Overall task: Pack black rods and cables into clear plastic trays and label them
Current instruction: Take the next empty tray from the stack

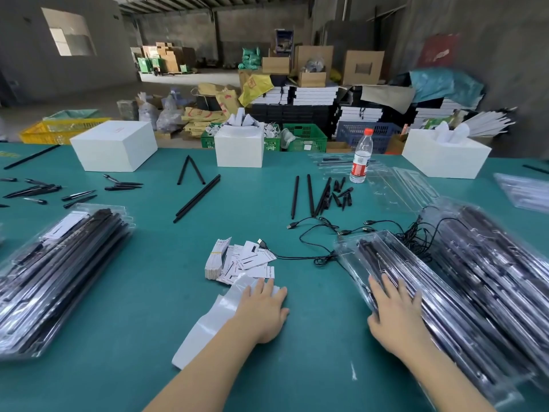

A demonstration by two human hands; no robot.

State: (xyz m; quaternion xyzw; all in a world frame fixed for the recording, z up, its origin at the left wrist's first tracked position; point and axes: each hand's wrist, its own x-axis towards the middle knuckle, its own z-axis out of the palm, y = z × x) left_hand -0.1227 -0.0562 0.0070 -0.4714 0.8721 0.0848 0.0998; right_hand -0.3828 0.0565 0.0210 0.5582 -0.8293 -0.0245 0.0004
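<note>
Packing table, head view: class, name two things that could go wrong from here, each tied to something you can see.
1. The right hand presses the packed tray lying over the black cables; dragging it may snag them.
2. The left hand rests on the white sheet beside the loose labels; a sweep could scatter them.

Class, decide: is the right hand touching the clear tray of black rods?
Touching. The head view shows the right hand lying flat on the tray's near end.

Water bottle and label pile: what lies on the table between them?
In the head view, between the bottle and the labels lie loose black rods, short black tips, and USB cables on the green table.
</note>
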